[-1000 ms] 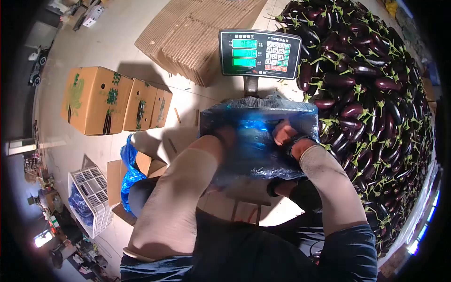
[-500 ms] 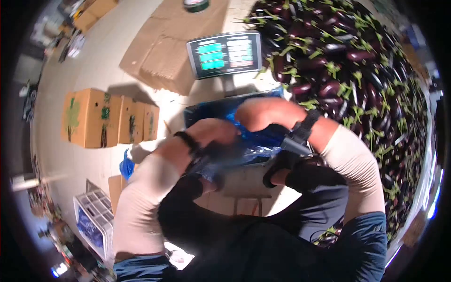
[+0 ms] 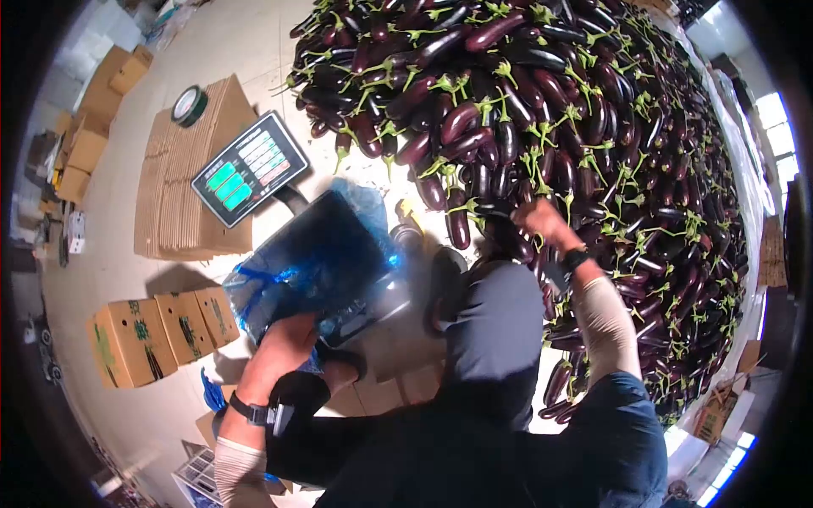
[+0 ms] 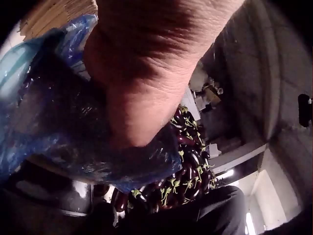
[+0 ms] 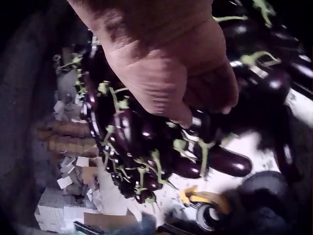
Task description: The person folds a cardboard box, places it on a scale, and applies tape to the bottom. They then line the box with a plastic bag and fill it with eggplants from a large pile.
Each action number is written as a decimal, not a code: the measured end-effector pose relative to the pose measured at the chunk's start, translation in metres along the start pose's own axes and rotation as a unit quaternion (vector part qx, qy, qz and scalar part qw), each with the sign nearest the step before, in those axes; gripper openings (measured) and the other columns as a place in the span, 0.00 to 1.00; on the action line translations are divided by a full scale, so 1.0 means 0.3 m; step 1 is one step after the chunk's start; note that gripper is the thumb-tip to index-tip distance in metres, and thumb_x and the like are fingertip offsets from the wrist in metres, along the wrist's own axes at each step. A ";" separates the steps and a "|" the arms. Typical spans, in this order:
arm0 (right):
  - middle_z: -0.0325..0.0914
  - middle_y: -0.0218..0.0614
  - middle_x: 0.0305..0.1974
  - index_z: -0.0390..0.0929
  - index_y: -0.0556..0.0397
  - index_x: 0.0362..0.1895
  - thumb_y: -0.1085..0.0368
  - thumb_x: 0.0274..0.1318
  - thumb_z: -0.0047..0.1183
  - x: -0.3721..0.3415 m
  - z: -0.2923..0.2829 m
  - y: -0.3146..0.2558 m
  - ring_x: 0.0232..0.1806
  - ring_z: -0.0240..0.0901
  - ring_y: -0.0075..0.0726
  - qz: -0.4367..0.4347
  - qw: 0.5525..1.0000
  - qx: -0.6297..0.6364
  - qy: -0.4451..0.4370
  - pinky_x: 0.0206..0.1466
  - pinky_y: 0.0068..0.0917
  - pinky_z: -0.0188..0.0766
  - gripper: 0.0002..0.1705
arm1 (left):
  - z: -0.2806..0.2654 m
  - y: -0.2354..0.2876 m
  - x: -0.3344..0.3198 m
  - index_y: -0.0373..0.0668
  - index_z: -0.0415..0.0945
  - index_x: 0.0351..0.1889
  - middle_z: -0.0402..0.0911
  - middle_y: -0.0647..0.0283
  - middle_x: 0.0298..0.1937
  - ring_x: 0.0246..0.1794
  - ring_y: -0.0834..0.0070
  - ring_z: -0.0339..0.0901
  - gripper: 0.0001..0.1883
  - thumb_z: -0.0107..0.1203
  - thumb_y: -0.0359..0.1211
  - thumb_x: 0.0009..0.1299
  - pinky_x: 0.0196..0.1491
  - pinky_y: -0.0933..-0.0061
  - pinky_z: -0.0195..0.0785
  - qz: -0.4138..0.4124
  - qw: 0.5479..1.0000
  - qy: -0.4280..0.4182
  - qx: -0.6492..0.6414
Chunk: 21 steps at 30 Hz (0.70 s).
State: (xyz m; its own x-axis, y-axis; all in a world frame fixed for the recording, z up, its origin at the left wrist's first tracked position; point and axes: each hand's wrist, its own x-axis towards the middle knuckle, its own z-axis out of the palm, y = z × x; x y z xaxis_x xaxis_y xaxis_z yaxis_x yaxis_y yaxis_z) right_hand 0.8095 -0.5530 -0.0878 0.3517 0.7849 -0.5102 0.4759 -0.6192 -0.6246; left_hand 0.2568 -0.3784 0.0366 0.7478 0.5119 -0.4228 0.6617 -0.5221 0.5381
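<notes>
We recorded the left hand [image 3: 290, 340] at the near edge of a translucent blue plastic bag [image 3: 296, 269], in front of a black scale display [image 3: 250, 169] with green readouts; its fingertips were hidden, grip undetermined. We noted the right hand [image 3: 546, 222] with bent fingers and thumb at the heap of glossy dark-purple, green-stemmed eggplants [image 3: 542, 110], but could not tell whether it gripped one.

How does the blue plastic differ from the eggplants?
The blue plastic is thin, crinkled film; the eggplants are plump and dark purple with green stems. The blue plastic covers a far smaller area than the heaped eggplants. The left hand is at the blue plastic; the right hand is at the eggplants. Both look shiny.
</notes>
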 end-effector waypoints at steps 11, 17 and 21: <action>0.68 0.27 0.21 0.72 0.47 0.25 0.46 0.57 0.65 0.414 0.611 0.091 0.17 0.60 0.30 0.287 0.693 0.575 0.325 0.19 0.33 0.56 0.22 | -0.123 0.104 0.102 0.40 0.71 0.66 0.83 0.50 0.55 0.55 0.56 0.81 0.30 0.64 0.35 0.66 0.54 0.64 0.74 -0.069 0.987 0.128 -0.072; 0.75 0.35 0.31 0.77 0.57 0.34 0.43 0.56 0.64 0.454 0.484 0.021 0.25 0.68 0.35 0.352 0.580 0.642 0.356 0.26 0.36 0.66 0.27 | -0.115 0.152 0.175 0.41 0.70 0.67 0.82 0.51 0.56 0.49 0.59 0.83 0.29 0.63 0.39 0.68 0.46 0.67 0.76 -0.109 0.990 0.047 -0.077; 0.76 0.32 0.34 0.76 0.51 0.39 0.58 0.55 0.64 0.312 0.501 -0.076 0.32 0.74 0.31 0.218 0.610 0.706 0.287 0.35 0.35 0.74 0.14 | -0.125 0.158 0.179 0.39 0.71 0.66 0.82 0.50 0.56 0.48 0.59 0.83 0.29 0.62 0.40 0.69 0.45 0.67 0.75 -0.056 0.995 0.076 -0.034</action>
State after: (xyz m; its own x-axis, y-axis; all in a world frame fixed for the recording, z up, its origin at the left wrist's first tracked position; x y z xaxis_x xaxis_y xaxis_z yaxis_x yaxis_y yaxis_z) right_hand 0.7103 -0.4689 -0.2101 0.6128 0.1662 -0.7725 -0.7901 0.1429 -0.5960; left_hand 0.3264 -0.3501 0.0667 0.6487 0.6649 -0.3702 0.7315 -0.4107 0.5442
